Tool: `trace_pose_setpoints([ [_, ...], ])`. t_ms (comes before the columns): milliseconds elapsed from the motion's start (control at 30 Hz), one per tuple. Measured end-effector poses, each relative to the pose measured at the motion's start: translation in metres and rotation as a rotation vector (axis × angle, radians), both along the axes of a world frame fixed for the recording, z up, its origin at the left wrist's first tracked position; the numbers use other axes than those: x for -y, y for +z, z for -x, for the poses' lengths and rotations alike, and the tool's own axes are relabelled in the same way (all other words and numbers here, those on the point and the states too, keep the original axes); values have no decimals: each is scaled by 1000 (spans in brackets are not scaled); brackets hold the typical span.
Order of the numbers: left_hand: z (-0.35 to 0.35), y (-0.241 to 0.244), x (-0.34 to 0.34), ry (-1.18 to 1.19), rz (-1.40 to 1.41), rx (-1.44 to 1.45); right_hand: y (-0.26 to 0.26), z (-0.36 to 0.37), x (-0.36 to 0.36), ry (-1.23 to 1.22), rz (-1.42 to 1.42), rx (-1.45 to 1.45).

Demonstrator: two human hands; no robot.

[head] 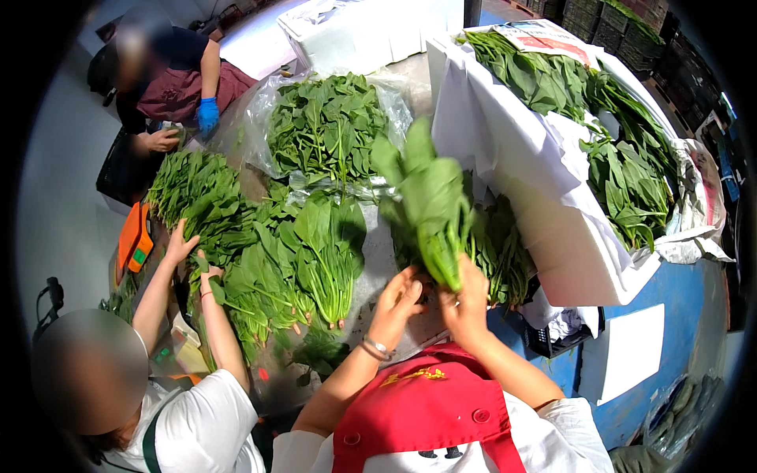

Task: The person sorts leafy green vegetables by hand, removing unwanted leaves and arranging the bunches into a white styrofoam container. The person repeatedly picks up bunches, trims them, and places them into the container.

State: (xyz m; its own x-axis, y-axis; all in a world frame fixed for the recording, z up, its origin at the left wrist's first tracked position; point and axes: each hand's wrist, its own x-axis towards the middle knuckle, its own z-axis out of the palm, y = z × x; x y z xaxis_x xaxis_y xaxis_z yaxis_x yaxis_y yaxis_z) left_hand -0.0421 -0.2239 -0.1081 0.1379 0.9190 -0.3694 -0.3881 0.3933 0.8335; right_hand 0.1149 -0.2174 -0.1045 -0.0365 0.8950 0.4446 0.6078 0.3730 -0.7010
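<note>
My right hand (466,301) grips the stem end of a bunch of spinach-like leafy greens (434,207), held up with the leaves pointing away from me and slightly blurred. My left hand (399,301) is just left of those stems, fingers curved and apart, with nothing visible in it. Under and behind the raised bunch, more greens (502,254) lie on the table beside a white foam box. To the left, bunches of greens (328,254) rest with their pinkish root ends towards me. A bare strip of the metal tabletop (375,248) shows between them.
A paper-lined white foam box (568,236) full of greens stands at right. Greens in clear plastic (328,127) lie at the back. A co-worker's hands (180,245) touch greens at left; another person wears a blue glove (208,115). An orange scale (135,239) stands at left.
</note>
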Motion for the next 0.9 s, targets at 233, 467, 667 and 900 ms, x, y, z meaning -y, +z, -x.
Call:
trace_pose_setpoints([
  [233,-2,-29,-8,96,104,229,-16,2,13,157,136,333],
  [467,4,-28,-2,154,146,258,35,3,16,219,-72,322],
  [667,-1,-9,0,154,79,100,16,13,7,219,56,303],
  [900,-2,-21,8,147,24,9,4,11,9,89,276,-50],
])
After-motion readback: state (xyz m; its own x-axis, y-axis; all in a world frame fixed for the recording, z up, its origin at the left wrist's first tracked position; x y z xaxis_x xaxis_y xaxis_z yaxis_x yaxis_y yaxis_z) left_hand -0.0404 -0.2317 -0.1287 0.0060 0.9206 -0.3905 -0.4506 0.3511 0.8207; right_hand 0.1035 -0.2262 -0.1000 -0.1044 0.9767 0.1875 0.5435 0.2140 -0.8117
